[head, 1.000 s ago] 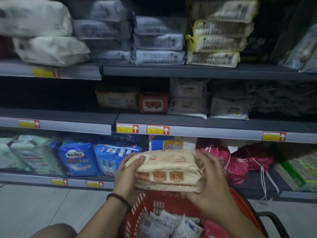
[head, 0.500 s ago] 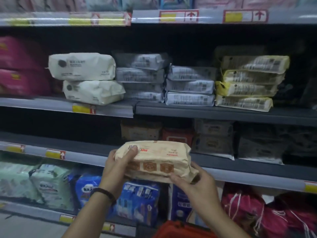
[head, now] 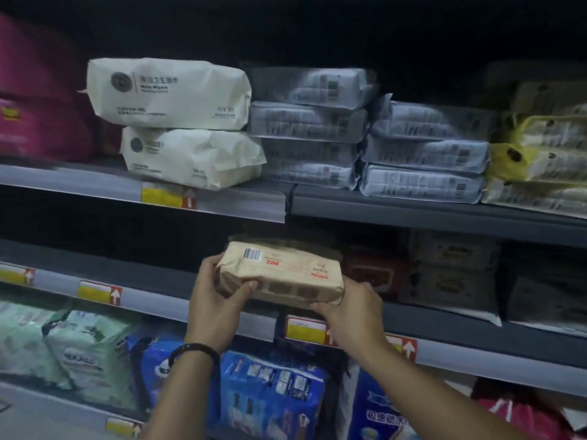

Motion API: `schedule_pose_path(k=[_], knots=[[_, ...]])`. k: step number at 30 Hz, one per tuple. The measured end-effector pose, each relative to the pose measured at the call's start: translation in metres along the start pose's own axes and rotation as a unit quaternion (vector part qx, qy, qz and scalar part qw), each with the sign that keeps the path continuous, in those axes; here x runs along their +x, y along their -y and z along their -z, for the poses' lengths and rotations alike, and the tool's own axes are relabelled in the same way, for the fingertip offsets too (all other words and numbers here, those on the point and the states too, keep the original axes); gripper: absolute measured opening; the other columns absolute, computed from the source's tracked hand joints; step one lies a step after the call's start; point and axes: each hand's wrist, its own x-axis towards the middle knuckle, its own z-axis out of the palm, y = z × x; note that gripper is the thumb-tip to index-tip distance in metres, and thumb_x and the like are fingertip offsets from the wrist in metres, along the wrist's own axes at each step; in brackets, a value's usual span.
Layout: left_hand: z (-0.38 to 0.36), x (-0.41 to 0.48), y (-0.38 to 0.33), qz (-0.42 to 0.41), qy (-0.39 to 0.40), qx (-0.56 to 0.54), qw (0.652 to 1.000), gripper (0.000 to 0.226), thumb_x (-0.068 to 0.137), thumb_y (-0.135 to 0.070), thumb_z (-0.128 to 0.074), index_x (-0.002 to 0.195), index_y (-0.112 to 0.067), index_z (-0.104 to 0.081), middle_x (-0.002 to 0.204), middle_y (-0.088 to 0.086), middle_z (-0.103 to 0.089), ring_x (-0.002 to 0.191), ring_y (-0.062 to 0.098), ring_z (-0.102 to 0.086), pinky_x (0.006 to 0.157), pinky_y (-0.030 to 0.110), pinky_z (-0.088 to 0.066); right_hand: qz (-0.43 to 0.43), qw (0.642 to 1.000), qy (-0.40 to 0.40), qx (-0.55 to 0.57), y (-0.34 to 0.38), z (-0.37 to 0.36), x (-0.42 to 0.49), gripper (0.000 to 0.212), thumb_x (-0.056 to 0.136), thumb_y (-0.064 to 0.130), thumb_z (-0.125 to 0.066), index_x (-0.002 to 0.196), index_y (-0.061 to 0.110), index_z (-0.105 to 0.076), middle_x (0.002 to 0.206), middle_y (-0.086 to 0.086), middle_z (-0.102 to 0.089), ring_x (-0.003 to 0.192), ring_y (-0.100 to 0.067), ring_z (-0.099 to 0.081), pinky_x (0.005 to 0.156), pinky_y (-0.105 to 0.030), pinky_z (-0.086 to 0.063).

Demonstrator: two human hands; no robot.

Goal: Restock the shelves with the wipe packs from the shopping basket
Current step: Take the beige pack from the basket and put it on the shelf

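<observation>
Both hands, left hand (head: pixel 219 300) and right hand (head: pixel 352 308), clasp the beige wipe pack (head: pixel 281 273) by its ends.

We stood before dim grey metal store shelving (head: pixel 444 214), its upper bays sunk in shadow. Yellow price tags with red arrow labels (head: pixel 168 196) ran along the front edges of the shelves. At the lower left corner we saw a patch of pale floor (head: pixel 28 417). The light was weak, falling mainly on the shelf fronts.
</observation>
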Motion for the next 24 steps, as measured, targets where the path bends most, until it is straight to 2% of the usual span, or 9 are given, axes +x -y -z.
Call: schedule_pose_path(k=[2,4,6,9,12,16,19,22,24], knots=[[-0.001,0.005,0.013,0.004,-0.031,0.088,0.996,0.056,0.089,-0.021,-0.081,0.133,-0.043,-0.054,0.134,0.001,-0.061,0.125,0.025,-0.061,0.103,0.05,-0.054,0.001,1.0,0.009,-0.026,0.003,-0.013,-0.001,0.047,0.084,0.039,-0.085,0.129,0.034,-0.071,0.112,0.009,-0.078,0.113,-0.022,-0.063,0.097,-0.041,-0.051],[-0.005,0.004,0.018,0.037,-0.056,0.213,0.975,0.059,0.094,-0.038,-0.072,0.146,-0.049,-0.044,0.142,0.004,-0.053,0.137,0.036,-0.042,0.108,0.06,-0.04,0.005,0.999,0.014,-0.041,0.006,-0.021,-0.004,0.044,0.093,0.039,-0.075,0.136,0.035,-0.063,0.111,0.009,-0.075,0.111,-0.021,-0.059,0.096,-0.039,-0.045],[-0.011,0.005,0.018,0.064,-0.07,0.246,0.965,0.067,0.099,-0.046,-0.064,0.156,-0.049,-0.03,0.154,0.002,-0.044,0.142,0.035,-0.03,0.109,0.062,-0.03,0.015,0.998,0.022,-0.048,0.007,-0.023,-0.005,0.046,0.099,0.039,-0.069,0.143,0.034,-0.057,0.112,0.008,-0.074,0.11,-0.02,-0.056,0.097,-0.04,-0.043],[-0.02,0.004,0.02,0.072,-0.101,0.262,0.957,0.075,0.1,-0.045,-0.061,0.162,-0.038,-0.02,0.162,0.005,-0.036,0.143,0.037,-0.028,0.11,0.063,-0.027,0.015,0.997,0.069,-0.037,0.004,-0.018,-0.004,0.05,0.103,0.041,-0.062,0.151,0.034,-0.048,0.118,0.004,-0.072,0.115,-0.022,-0.059,0.1,-0.042,-0.049],[-0.025,0.0,0.016,0.106,-0.134,0.265,0.949,0.079,0.096,-0.035,-0.071,0.161,-0.026,-0.027,0.161,0.016,-0.035,0.141,0.044,-0.031,0.111,0.065,-0.03,0.021,0.989,0.143,-0.012,0.002,0.004,-0.003,0.051,0.102,0.047,-0.061,0.15,0.038,-0.047,0.123,0.005,-0.071,0.118,-0.021,-0.063,0.1,-0.043,-0.056],[-0.036,-0.029,0.002,0.079,-0.146,0.272,0.948,0.073,0.087,-0.017,-0.078,0.147,-0.009,-0.036,0.145,0.026,-0.037,0.129,0.05,-0.037,0.105,0.064,-0.04,0.045,0.983,0.172,-0.054,-0.013,0.047,-0.02,0.061,0.104,0.044,-0.062,0.16,0.03,-0.041,0.148,0.0,-0.055,0.143,-0.024,-0.046,0.116,-0.039,-0.043],[-0.052,-0.063,-0.01,0.039,-0.043,0.317,0.947,0.06,0.091,-0.024,-0.074,0.139,-0.012,-0.041,0.134,0.02,-0.042,0.12,0.045,-0.043,0.1,0.056,-0.047,0.072,0.975,0.19,-0.093,-0.037,0.079,-0.053,0.053,0.102,0.046,-0.062,0.152,0.034,-0.048,0.146,0.007,-0.055,0.14,-0.016,-0.047,0.114,-0.034,-0.042],[-0.077,-0.097,-0.031,-0.002,0.124,0.349,0.929,0.023,0.093,-0.033,-0.069,0.113,-0.027,-0.06,0.123,0.007,-0.059,0.107,0.03,-0.061,0.094,0.043,-0.053,0.068,0.966,0.228,-0.1,-0.077,0.114,-0.091,0.037,0.099,0.046,-0.066,0.135,0.034,-0.063,0.133,0.014,-0.061,0.129,-0.008,-0.053,0.109,-0.03,-0.047],[-0.096,-0.126,-0.053,-0.02,0.245,0.351,0.903,0.018,0.096,-0.038,-0.066,0.112,-0.03,-0.064,0.115,-0.002,-0.068,0.104,0.021,-0.066,0.092,0.038,-0.055,0.06,0.965,0.238,-0.098,-0.103,0.14,-0.117,0.035,0.099,0.041,-0.068,0.132,0.031,-0.067,0.13,0.014,-0.065,0.124,-0.006,-0.057,0.107,-0.025,-0.046]])
